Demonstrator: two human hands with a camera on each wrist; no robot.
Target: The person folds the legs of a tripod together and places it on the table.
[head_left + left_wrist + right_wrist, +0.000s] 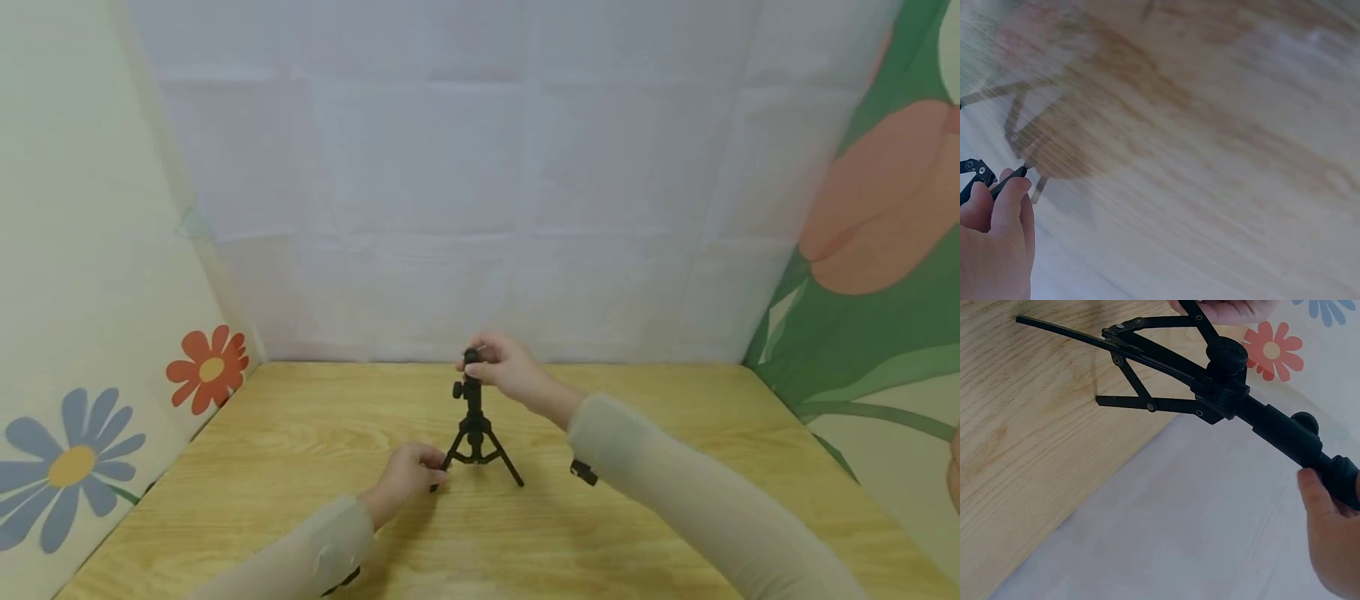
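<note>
A small black tripod (475, 425) stands upright with its legs spread on the wooden table. My right hand (504, 367) grips the top of its column, thumb on the near side. In the right wrist view the tripod (1222, 400) shows its braces and round knobs, with my right hand (1329, 531) around the upper end. Low on the left, my left hand (408, 477) pinches one leg near its foot. The left wrist view shows my left hand (1000, 231) with that black leg (1010, 181) between thumb and fingers.
The wooden table (300, 442) meets a creased white sheet (480, 183) behind it. Flower-printed panels stand at both sides, a pale one (75, 250) at left and a green one (885, 325) at right. Part of another hand (955, 471) shows at the right edge.
</note>
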